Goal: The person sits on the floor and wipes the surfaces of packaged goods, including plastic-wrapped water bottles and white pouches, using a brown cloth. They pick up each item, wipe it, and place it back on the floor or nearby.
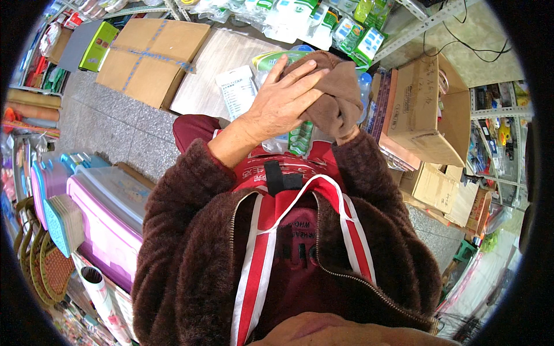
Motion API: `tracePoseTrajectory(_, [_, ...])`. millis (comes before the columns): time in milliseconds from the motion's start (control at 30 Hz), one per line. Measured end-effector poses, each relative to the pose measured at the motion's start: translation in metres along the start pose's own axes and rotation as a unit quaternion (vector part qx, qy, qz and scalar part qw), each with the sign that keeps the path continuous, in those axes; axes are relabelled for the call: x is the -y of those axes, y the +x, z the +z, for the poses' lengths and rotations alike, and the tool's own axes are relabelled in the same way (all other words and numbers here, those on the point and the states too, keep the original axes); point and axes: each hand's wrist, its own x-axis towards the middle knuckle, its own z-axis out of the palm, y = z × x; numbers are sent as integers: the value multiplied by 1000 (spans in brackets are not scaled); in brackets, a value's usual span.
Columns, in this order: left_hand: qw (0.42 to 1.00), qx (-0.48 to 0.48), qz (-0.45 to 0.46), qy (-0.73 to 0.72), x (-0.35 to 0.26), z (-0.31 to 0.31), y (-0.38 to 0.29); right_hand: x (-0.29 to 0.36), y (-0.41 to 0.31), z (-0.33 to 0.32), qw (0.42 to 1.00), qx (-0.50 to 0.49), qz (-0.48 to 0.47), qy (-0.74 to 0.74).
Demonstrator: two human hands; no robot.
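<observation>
A folded brown cloth is held up in front of me, above my lap. My left hand lies flat against the cloth's side, fingers spread over it. The other hand, my right hand, is mostly hidden under the cloth; only its wrist shows, and its fingers cannot be seen. Just behind the cloth is a green and white plastic package. A white printed packet lies left of it. Below the cloth, a green patterned package rests near the red apron.
A taped cardboard box sits at the upper left beside a pale board. Wrapped green and white packs fill the far side. An open cardboard box stands at right. Purple lidded storage boxes are at lower left.
</observation>
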Motion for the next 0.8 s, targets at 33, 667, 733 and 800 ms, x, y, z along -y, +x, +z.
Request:
tracePoseTrajectory(33, [1000, -6, 4, 0, 2, 0, -2, 2, -2, -5, 993, 19, -50, -108])
tracePoseTrajectory(667, [882, -132, -392, -225, 61, -20, -91, 29, 7, -3, 900, -74, 285, 321])
tracePoseTrajectory(733, [847, -90, -431, -299, 63, -17, -94, 30, 7, -2, 898, -72, 274, 336])
tracePoseTrajectory(800, [814, -83, -445, -363, 60, -12, -94, 31, 7, -1, 896, -71, 267, 348])
